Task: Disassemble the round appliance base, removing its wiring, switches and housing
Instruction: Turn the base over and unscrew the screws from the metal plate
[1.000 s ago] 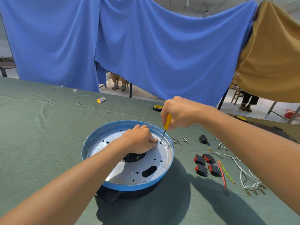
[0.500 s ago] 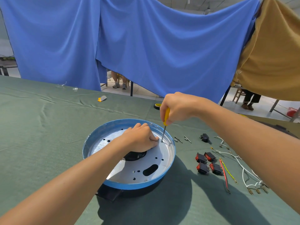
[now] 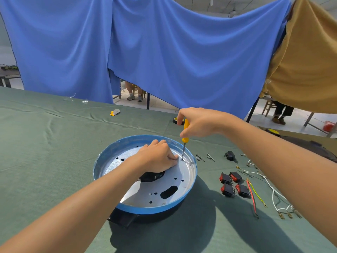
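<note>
On the green-clothed table (image 3: pixel 45 161) the round appliance base (image 3: pixel 100 161) sits upside down in front of you, its silver metal plate (image 3: pixel 145 195) facing up inside the blue rim. Your left hand (image 3: pixel 156 158) bears down on that plate with curled fingers, the fingertips right beside the screw (image 3: pixel 182 159); whether they pinch anything cannot be told. Your right hand (image 3: pixel 198 123) grips the yellow-handled screwdriver (image 3: pixel 185 136), held nearly upright with its tip on that screw near the far right of the rim. Further right lie loose screws (image 3: pixel 200 157), four red rocker switches (image 3: pixel 231 183) and the pulled wires (image 3: pixel 273 195), so wiring and switches look done and the housing is the step in hand. Next, press straight down, turn the screw out, and hold the plate firm so that the tip does not slip.
</note>
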Action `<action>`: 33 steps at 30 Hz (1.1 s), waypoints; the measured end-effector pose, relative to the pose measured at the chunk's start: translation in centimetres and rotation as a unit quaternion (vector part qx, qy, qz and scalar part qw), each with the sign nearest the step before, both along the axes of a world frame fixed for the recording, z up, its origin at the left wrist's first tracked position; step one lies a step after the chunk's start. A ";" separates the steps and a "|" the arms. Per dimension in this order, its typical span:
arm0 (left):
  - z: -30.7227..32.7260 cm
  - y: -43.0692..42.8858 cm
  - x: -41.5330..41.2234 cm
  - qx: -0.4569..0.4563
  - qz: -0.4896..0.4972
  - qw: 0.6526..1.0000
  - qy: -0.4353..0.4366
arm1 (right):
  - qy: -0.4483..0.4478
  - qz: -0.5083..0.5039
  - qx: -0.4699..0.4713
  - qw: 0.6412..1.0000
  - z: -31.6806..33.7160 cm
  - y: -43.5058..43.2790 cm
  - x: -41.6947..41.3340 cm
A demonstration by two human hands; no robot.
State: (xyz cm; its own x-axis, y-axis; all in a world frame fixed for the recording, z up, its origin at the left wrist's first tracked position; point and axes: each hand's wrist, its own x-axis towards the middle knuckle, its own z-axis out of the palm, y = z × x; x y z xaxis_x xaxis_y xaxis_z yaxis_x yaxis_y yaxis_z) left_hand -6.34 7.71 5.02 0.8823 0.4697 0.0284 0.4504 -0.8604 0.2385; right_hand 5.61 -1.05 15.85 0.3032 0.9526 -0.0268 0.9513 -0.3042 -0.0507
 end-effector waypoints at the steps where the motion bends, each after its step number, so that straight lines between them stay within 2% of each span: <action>1: 0.0 0.0 0.0 0.001 0.000 1.000 0.000 | 0.004 0.005 -0.021 1.000 0.2 -0.1 -0.2; 4: -0.1 0.0 0.0 0.003 0.000 1.000 -0.002 | -0.053 0.004 -0.052 0.997 0.4 0.1 -0.3; 6: -0.2 0.0 0.0 0.002 0.001 1.000 -0.003 | -0.069 -0.027 -0.028 0.997 0.1 0.2 -0.3; 10: -0.3 0.1 0.1 0.001 0.001 1.000 -0.005 | -0.048 -0.039 0.015 0.998 -0.5 0.2 -0.3; 18: -0.3 0.0 0.1 0.003 0.008 1.000 -0.004 | -0.031 0.002 -0.042 0.999 0.2 -0.1 0.0; 21: -0.2 -0.1 0.0 0.001 0.006 1.000 -0.004 | -0.050 -0.039 0.010 0.998 -0.5 0.0 0.4; 24: -0.2 -0.1 0.1 0.003 0.004 1.000 0.000 | -0.027 -0.035 0.037 0.998 -1.0 0.2 0.5; 29: -0.2 0.0 0.1 0.005 0.004 1.000 -0.002 | -0.002 0.000 -0.003 1.000 0.0 -0.3 0.8; 33: -0.2 0.0 0.1 0.006 0.002 1.000 0.000 | -0.047 -0.025 -0.011 0.999 -0.2 0.0 1.5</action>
